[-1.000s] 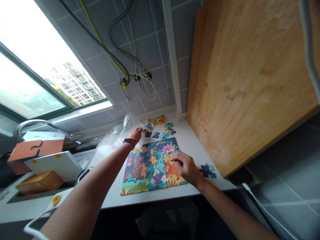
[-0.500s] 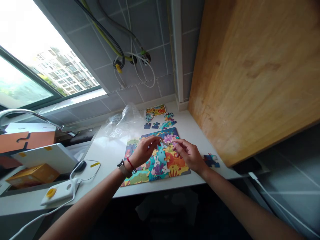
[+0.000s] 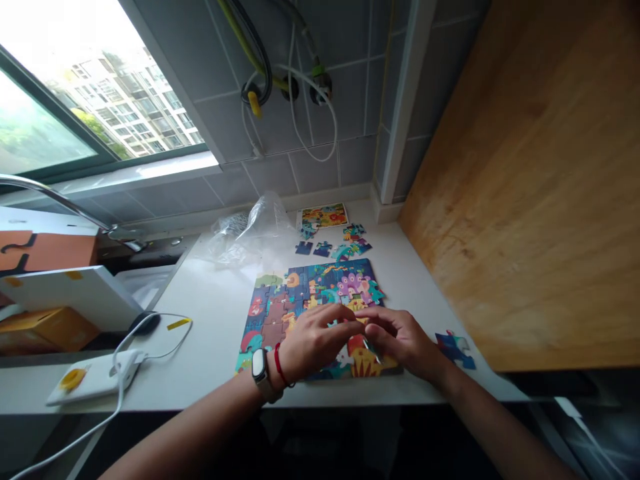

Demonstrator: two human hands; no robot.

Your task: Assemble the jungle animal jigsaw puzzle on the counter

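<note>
A colourful jigsaw puzzle [image 3: 273, 310] with animal pictures lies largely assembled on the white counter. Over its lower right part my left hand [image 3: 320, 337] and my right hand [image 3: 403, 340] meet at the fingertips. Under my right thumb shows the pale edge of a puzzle piece [image 3: 373, 351], tilted, which that hand pinches. The fingers of my left hand are bent and pressed together; what lies between them is hidden. Beyond the puzzle lie several loose pieces [image 3: 323, 249], and stacked pieces [image 3: 456, 349] sit to the right of my right hand.
A picture card [image 3: 325, 215] and a crumpled clear plastic bag [image 3: 267, 223] lie at the back. To the left are a white power strip [image 3: 95, 377] with its cable, a sink with a faucet [image 3: 65, 203], and boxes [image 3: 55, 330]. A wooden panel [image 3: 525, 200] stands on the right.
The view has shifted and come closer. My hands, apart before with a piece at the left fingertips, have come together lower over the puzzle's right part. A piece edge now shows under the right hand.
</note>
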